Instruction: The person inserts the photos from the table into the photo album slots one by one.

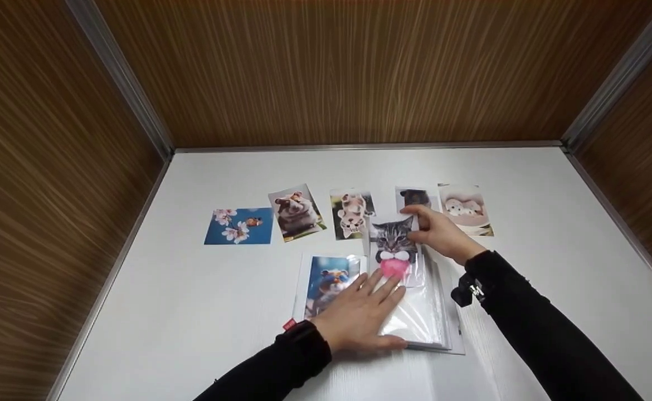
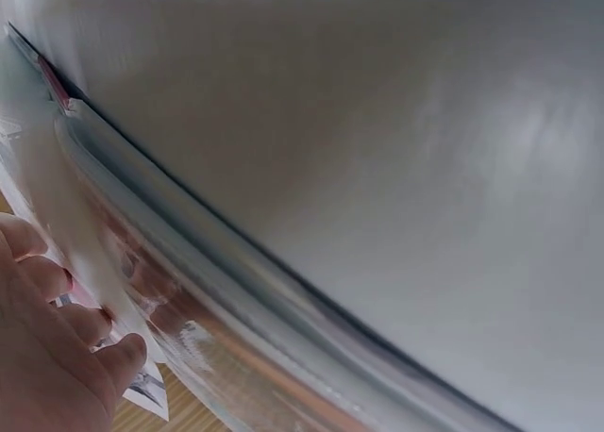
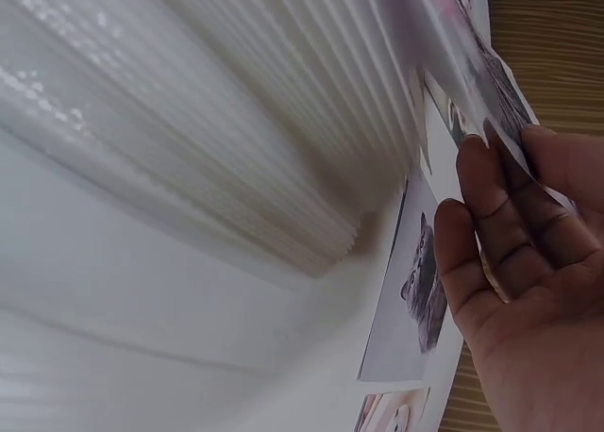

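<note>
An open photo album [image 1: 415,317] with clear sleeves lies on the white table. Its left page holds an animal photo [image 1: 326,278] on a blue background. My right hand [image 1: 440,231] pinches the upper right edge of a tabby cat photo [image 1: 395,239] with a pink patch; its lower part lies over the top of the right page. Spread flat across the album's middle, my left hand [image 1: 359,314] rests with its fingertips at the lower edge of the cat photo. In the right wrist view, the thumb and fingers [image 3: 486,182] hold the photo's edge beside the fanned album pages [image 3: 283,121].
Behind the album lies a row of loose photos: a blossom photo [image 1: 239,225], a hamster photo [image 1: 297,211], a kitten photo [image 1: 352,214], a grey cat photo [image 3: 406,290] partly behind my right hand, and a pale photo [image 1: 466,209]. Wood-grain panels [image 1: 326,72] enclose the table.
</note>
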`<control>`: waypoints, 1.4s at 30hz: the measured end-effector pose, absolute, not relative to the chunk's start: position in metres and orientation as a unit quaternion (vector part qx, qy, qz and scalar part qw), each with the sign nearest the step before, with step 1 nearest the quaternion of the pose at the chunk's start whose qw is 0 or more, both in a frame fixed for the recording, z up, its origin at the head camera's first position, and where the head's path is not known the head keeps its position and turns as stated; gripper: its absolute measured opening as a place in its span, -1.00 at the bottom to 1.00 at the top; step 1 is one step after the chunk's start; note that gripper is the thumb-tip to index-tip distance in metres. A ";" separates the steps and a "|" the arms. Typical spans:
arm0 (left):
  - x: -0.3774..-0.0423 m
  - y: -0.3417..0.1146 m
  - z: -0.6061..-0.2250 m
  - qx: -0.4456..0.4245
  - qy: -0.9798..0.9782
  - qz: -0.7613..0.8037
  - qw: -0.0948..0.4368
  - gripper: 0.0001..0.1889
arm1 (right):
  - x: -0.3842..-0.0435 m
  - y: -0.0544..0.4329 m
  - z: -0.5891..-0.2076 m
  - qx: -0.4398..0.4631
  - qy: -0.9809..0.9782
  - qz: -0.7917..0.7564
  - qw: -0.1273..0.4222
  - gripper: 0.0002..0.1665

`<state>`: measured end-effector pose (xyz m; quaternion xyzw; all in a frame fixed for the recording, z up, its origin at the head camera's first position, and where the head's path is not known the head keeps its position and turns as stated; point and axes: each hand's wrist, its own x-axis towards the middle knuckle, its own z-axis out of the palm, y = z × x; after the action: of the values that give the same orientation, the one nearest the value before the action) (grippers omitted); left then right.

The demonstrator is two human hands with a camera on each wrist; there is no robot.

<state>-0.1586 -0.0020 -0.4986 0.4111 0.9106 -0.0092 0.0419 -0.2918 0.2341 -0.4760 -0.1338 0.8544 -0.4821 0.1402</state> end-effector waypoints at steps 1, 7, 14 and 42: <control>-0.159 -0.002 -0.499 0.411 0.911 -0.009 0.044 0.02 | -0.291 0.234 -0.476 -0.134 0.857 -0.478 0.138 -0.31; -0.158 -0.002 -0.499 0.408 0.912 0.001 0.052 0.02 | -0.288 0.232 -0.479 -0.145 0.866 -0.460 0.134 -0.41; -0.159 -0.002 -0.502 0.410 0.911 0.007 0.042 0.01 | -0.283 0.230 -0.479 -0.136 0.866 -0.456 0.155 -0.52; -0.161 -0.001 -0.504 0.410 0.911 -0.001 0.032 -0.03 | -0.272 0.228 -0.481 -0.171 0.894 -0.388 0.144 -0.79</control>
<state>-0.1611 -0.0011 -0.5040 0.4104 0.9113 -0.0013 0.0317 -0.2717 0.2284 -0.4815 -0.1709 0.8943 -0.3878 0.1436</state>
